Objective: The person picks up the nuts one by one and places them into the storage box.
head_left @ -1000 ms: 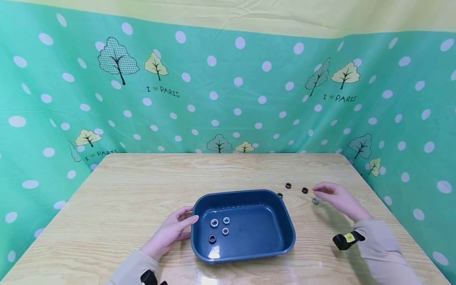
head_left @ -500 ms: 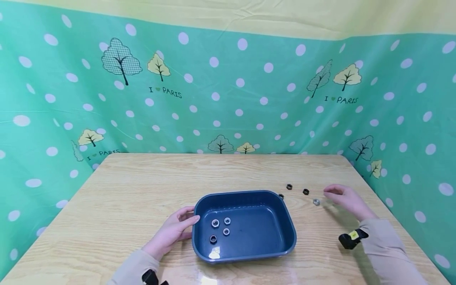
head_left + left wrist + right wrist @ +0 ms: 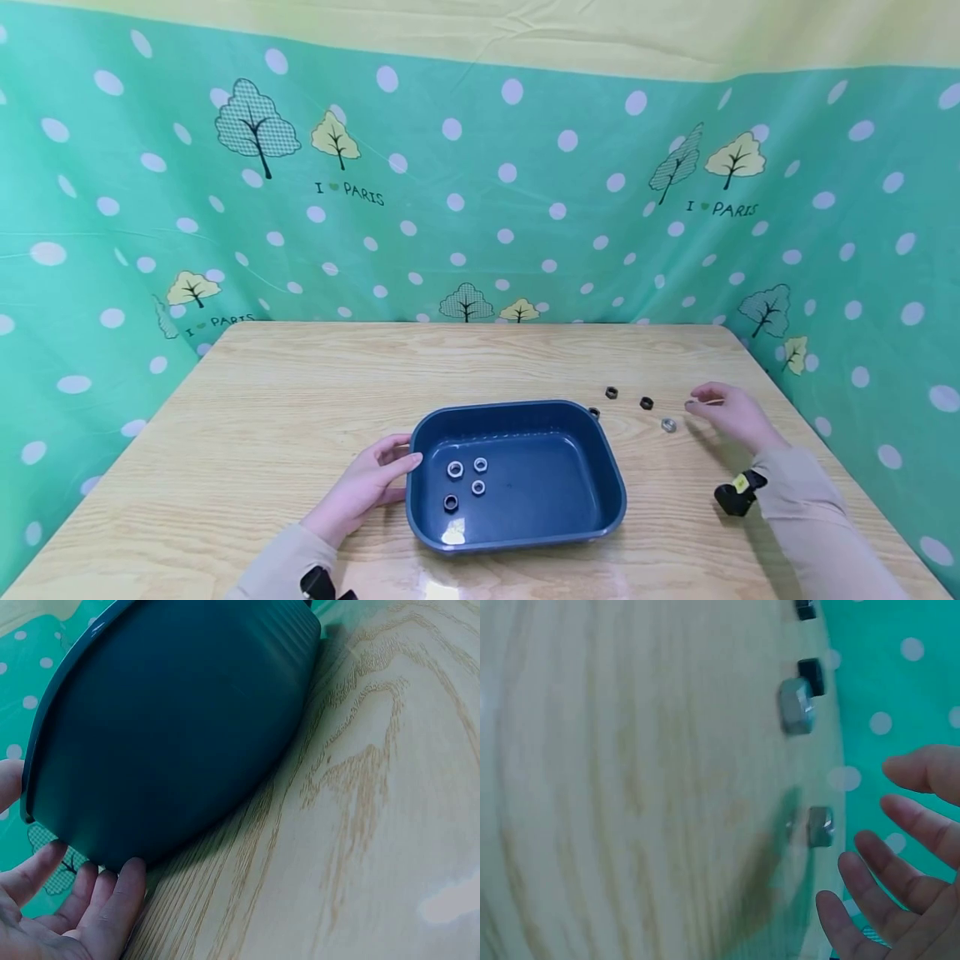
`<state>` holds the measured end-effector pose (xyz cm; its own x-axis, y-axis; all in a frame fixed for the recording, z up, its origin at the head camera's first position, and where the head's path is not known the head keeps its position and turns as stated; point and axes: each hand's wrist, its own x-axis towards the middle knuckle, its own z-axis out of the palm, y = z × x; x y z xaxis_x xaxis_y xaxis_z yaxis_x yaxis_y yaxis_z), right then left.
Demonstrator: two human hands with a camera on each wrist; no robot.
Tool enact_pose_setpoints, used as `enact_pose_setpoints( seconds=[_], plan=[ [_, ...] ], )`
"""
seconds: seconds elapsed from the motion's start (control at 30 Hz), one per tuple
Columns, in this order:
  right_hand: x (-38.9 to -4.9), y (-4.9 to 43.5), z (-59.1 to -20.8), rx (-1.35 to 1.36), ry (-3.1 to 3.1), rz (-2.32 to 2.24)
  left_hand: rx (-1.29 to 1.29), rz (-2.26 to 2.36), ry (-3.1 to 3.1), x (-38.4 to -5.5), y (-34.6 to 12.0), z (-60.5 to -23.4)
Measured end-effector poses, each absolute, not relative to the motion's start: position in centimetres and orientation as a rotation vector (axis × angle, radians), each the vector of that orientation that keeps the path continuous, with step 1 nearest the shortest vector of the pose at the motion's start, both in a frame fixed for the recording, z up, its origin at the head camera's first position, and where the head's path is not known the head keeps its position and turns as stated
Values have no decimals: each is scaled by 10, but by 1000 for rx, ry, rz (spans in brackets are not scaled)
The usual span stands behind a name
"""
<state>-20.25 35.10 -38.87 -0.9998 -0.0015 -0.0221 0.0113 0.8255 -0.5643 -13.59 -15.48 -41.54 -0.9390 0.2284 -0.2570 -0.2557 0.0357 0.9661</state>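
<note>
A blue plastic tray (image 3: pixel 517 546) stands in front of me with several hex nuts at its left side. My left hand (image 3: pixel 363 483) holds its left end, thumb over the rim and fingers against the outer wall, as the left wrist view also shows. To the right, my right hand (image 3: pixel 731 412) hovers over the table with fingers spread and slightly bent. Left of it lies a silver nut (image 3: pixel 669 425). The right wrist view has another metal nut (image 3: pixel 821 826) close to my fingertips, apart from them; in the head view it is hard to make out.
Two black nuts, one farther back (image 3: pixel 612 392) and one nearer the hand (image 3: pixel 647 403), lie right of the tray. A third dark nut (image 3: pixel 594 412) is partly hidden by the tray's back right corner. A polka-dot curtain (image 3: pixel 480 208) hangs behind the wooden table (image 3: pixel 300 375).
My right hand has moved right, away from the silver nut, and its fingers have parted a little. The left hand and tray have stayed in place; the head view has shifted slightly.
</note>
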Motion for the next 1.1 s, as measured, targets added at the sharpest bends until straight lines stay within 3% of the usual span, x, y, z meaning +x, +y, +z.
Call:
enact_pose_setpoints(
  seconds=[1.1],
  plan=[
    [-221, 360, -398, 37, 3000, -667, -26, 1996, 1967, -135, -154, -416]
  ],
)
